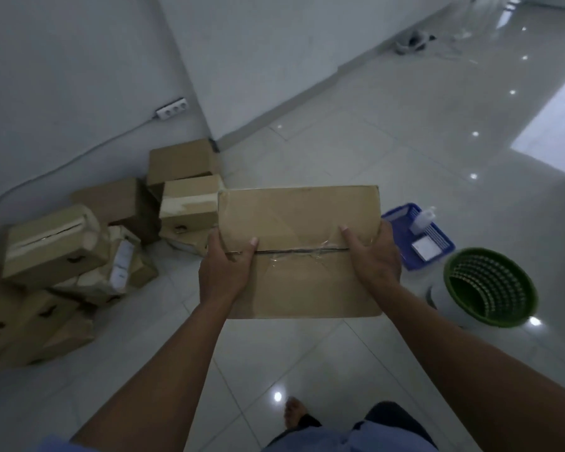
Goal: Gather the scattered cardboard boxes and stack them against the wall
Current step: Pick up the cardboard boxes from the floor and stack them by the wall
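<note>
Left hand and right hand both grip one cardboard box, one at each side edge, thumbs lying across the taped top seam, fingers hidden underneath. The box is carried in the air, roughly level, above the tiled floor and clear of everything else.

The pile of boxes lies to the left, along the foot of the wall, ending near the wall's corner. Several are crushed or tilted; the one nearest the carried box, with pale torn tape, sits higher than the rest. A blue tray and a green basket stand on the floor to the right, well apart from the pile.

Judgement: carry phase, placement not yet begun. To do it well: keep the two-sided grip and keep the box level; turn left toward the wall; choose a flat, uncrushed top as the base, since the dented ones look likely to tip; set the long side flush against the wall before releasing either hand.
</note>
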Motion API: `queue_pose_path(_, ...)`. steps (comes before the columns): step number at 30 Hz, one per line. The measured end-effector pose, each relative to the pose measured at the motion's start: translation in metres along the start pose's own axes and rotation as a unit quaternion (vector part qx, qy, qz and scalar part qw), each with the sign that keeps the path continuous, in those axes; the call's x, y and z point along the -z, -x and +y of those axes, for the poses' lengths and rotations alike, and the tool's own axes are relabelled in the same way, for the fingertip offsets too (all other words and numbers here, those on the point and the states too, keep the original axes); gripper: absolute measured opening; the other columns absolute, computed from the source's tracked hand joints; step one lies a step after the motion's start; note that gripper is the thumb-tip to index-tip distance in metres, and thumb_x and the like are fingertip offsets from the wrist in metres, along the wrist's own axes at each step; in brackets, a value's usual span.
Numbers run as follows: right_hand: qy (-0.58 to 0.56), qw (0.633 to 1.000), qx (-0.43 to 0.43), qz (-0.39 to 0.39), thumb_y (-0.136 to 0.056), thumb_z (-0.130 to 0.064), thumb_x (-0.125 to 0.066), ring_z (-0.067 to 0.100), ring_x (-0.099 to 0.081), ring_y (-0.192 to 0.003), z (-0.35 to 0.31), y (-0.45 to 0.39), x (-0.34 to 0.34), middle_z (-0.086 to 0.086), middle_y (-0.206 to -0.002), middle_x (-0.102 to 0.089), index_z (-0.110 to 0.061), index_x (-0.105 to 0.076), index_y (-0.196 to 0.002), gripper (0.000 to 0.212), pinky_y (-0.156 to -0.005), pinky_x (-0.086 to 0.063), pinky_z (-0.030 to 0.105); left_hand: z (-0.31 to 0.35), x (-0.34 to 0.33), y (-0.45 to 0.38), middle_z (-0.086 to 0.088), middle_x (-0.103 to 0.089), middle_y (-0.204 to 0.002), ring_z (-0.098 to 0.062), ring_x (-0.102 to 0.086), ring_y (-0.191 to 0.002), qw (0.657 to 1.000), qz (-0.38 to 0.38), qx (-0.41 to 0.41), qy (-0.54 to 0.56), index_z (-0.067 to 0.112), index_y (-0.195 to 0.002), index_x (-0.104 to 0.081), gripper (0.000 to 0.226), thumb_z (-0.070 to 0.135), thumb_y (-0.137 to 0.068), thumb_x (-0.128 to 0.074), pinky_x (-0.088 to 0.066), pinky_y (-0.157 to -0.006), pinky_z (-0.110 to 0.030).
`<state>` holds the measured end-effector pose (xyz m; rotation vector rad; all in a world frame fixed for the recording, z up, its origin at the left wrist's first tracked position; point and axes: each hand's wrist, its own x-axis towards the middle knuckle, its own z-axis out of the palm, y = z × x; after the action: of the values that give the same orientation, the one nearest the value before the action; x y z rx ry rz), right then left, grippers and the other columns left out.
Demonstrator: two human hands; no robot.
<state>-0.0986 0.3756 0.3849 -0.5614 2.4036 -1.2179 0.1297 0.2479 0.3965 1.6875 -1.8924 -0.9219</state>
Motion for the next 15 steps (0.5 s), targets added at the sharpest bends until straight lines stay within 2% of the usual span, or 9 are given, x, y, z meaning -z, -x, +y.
queue_pose_path(2, 0.006, 1.000, 0.015, -0.021, -0.087, -0.070, -0.064, 0.021, -0.054, -0.098, -0.025, -0.007, -0.033, -0.004, -0.112, -0.053, -0.023, -0.042, -0.141, 0.074, -0.085, -0.047, 0.039, -0.014, 0.022, -0.024, -0.004, -0.052, -0.147, -0.033, -0.053, -0.130, 1.000, 0.018, 0.015, 0.009, 0.026, -0.154, -0.030, 0.088, 0.074, -0.086, -0.060, -0.047, -0.103, -0.046)
queue_pose_path(5, 0.020, 0.998, 0.037, -0.048, -0.082, -0.077, -0.061, 0.024, -0.059, -0.099, -0.058, -0.025, -0.079, -0.003, -0.112, -0.056, -0.027, -0.041, -0.138, 0.078, -0.087, -0.053, 0.046, -0.031, 0.048, -0.060, -0.002, -0.051, -0.149, -0.031, -0.051, -0.133, 0.998, 0.044, 0.037, 0.028, 0.030, -0.155, -0.029, 0.093, 0.080, -0.081, -0.057, -0.046, -0.107, -0.051)
queue_pose_path(10, 0.044, 0.992, 0.073, -0.092, -0.084, -0.075, -0.062, 0.023, -0.055, -0.095, -0.111, -0.070, -0.153, -0.003, -0.109, -0.056, -0.025, -0.042, -0.137, 0.076, -0.084, -0.047, 0.041, -0.049, 0.070, -0.127, -0.003, -0.046, -0.154, -0.031, -0.048, -0.137, 0.992, 0.086, 0.086, 0.043, 0.026, -0.157, -0.026, 0.088, 0.069, -0.089, -0.061, -0.043, -0.107, -0.045)
queue_pose_path(15, 0.057, 0.981, 0.105, -0.153, -0.081, -0.077, -0.062, 0.031, -0.063, -0.104, -0.167, -0.131, -0.227, 0.000, -0.113, -0.062, -0.027, -0.044, -0.136, 0.076, -0.091, -0.052, 0.047, -0.054, 0.083, -0.200, -0.001, -0.045, -0.154, -0.028, -0.046, -0.138, 0.979, 0.129, 0.138, 0.074, 0.025, -0.158, -0.026, 0.087, 0.063, -0.090, -0.064, -0.041, -0.102, -0.038)
